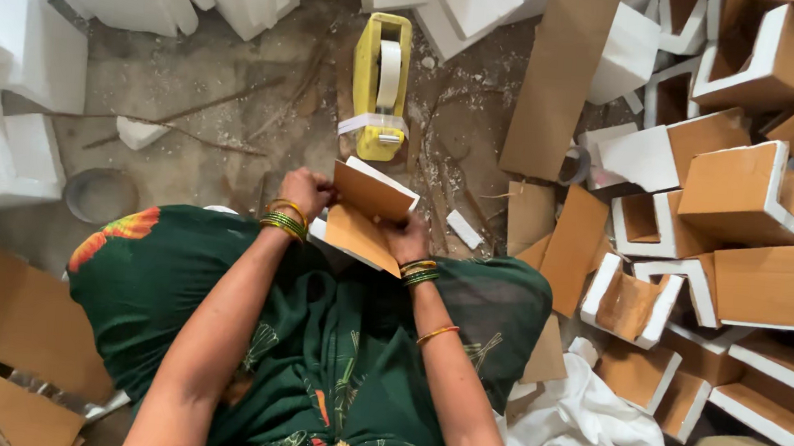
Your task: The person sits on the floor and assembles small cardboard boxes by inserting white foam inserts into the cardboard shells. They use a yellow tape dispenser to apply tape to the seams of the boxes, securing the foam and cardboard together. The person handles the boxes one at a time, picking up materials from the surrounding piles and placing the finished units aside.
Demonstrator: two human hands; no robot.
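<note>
The person sits on the floor and holds between both hands one white foam corner block faced with brown cardboard (pixel 367 213). The left hand (pixel 307 192) is closed on the left edge of this block, and the right hand (pixel 404 236) is closed on its lower right edge; the fingertips themselves are hidden behind the cardboard, so I cannot tell how exactly they press. The block is tilted, above the lap in the green patterned dress (pixel 333 340).

Just beyond the fingers, on the dusty concrete floor (pixel 209 117), stands a yellow tape dispenser with a roll of pale tape (pixel 380 84), apart from the hands. A loose strip of tape hangs at its front end.

As I judge it, much work is already done: to the right of the right hand lies a large heap of finished foam-and-cardboard blocks (pixel 742 219). Much also seems left: beyond and to the left of the left hand are bare white foam pieces (pixel 16 75) with no cardboard, and loose brown cardboard sheets (pixel 556 76) lie near the heap. The block in the hands seems to be in the middle of its covering.
</note>
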